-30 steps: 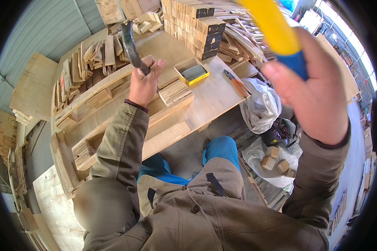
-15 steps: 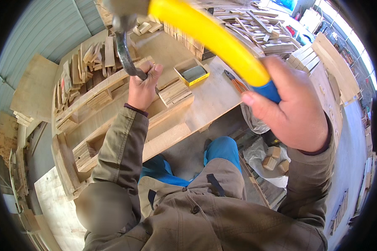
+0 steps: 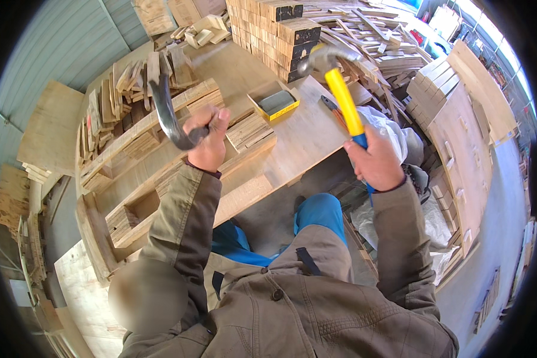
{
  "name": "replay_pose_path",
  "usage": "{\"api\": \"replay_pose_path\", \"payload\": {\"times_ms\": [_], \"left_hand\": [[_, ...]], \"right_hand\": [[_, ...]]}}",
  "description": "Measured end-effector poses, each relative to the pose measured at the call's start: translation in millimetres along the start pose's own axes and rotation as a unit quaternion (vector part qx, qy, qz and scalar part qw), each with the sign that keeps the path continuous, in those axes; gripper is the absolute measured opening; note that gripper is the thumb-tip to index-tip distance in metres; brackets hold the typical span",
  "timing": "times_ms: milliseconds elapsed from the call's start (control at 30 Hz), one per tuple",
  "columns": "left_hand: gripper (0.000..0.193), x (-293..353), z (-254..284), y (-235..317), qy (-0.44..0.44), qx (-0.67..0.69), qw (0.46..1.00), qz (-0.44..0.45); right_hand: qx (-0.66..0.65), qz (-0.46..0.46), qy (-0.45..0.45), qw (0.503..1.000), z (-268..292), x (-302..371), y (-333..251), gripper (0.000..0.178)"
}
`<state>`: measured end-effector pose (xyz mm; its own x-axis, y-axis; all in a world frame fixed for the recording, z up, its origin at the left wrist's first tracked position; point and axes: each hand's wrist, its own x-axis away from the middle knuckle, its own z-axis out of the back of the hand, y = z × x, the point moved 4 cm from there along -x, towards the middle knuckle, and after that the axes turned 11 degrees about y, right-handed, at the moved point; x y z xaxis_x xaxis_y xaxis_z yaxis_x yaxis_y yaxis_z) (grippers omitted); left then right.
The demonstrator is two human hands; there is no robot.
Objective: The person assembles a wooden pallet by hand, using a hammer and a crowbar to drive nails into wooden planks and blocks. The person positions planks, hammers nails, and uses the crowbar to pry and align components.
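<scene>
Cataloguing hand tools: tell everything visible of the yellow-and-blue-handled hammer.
The yellow-and-blue-handled hammer has a grey, metallic-looking, blurred head and a yellow handle, blue toward its lower end. The person's bare right hand is closed around the blue part. It is held right of picture centre, head uppermost, leaning left; nothing else visibly touches it.

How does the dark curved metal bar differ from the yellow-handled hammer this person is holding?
Colour: the dark curved metal bar is dark along its visible length; the yellow-handled hammer is yellow and blue with a greyish metal head.
Shape: the bar sweeps in a curve, while the hammer has a head set across its handle.
Place: the bar is in the left hand, the hammer in the right hand.
Both are gripped.
</scene>
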<state>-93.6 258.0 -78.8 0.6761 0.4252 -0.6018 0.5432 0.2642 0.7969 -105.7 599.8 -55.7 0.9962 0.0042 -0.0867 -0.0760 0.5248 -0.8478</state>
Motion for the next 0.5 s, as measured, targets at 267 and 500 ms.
{"api": "replay_pose_path", "payload": {"times_ms": [267,500], "left_hand": [[0.044,52,-16,7,-0.064,-0.030,0.988,-0.136],[0.049,51,-12,8,-0.045,-0.043,0.996,-0.066]], "right_hand": [[0.051,-0.135,-0.084,0.986,-60,-12,102,0.031],[0.033,-0.185,-0.102,0.977,-74,0,136,0.029]]}}
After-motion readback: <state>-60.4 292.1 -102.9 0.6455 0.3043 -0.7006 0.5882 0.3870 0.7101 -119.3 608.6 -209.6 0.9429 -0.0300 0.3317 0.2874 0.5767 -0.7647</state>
